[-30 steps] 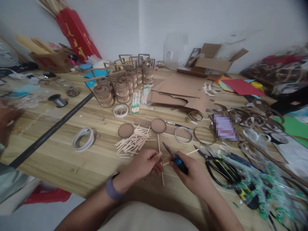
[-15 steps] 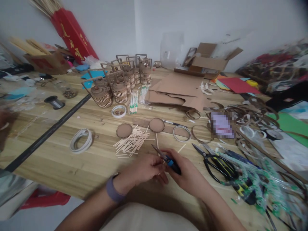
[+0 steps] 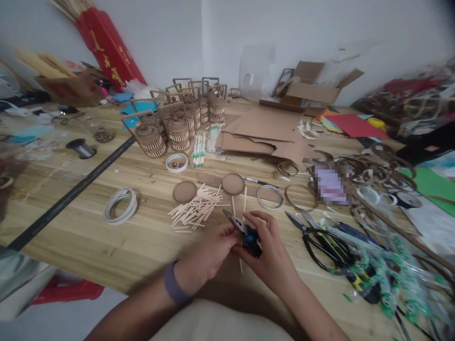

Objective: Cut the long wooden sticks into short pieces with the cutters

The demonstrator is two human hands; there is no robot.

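My right hand [image 3: 268,241] is wrapped round the blue-and-black handles of a pair of pliers [image 3: 239,222], whose metal jaws point up and left. At the jaws a thin wooden stick [image 3: 245,201] stands nearly lengthwise, its lower end showing below my hands. The closed fingers of my left hand [image 3: 213,248] pinch beside the pliers and seem to hold that stick; their tips are partly hidden. Just beyond lies a heap of short cut sticks [image 3: 197,208]. Two round cardboard discs with toothed rims, a left disc [image 3: 185,191] and a right disc [image 3: 233,183], lie near it.
Black-handled scissors [image 3: 320,241] and plastic wrappers [image 3: 398,270] lie at right. White tape rolls [image 3: 121,206] are at left. Several small lidded baskets with handles [image 3: 177,135] stand at the back, beside cardboard sheets [image 3: 256,128]. Brown strips [image 3: 369,163] are tangled at far right.
The stick has swung from slanting right to nearly lengthwise. My right fingers have lifted and spread somewhat around the pliers, whose jaws now look parted. My left hand stays close by.
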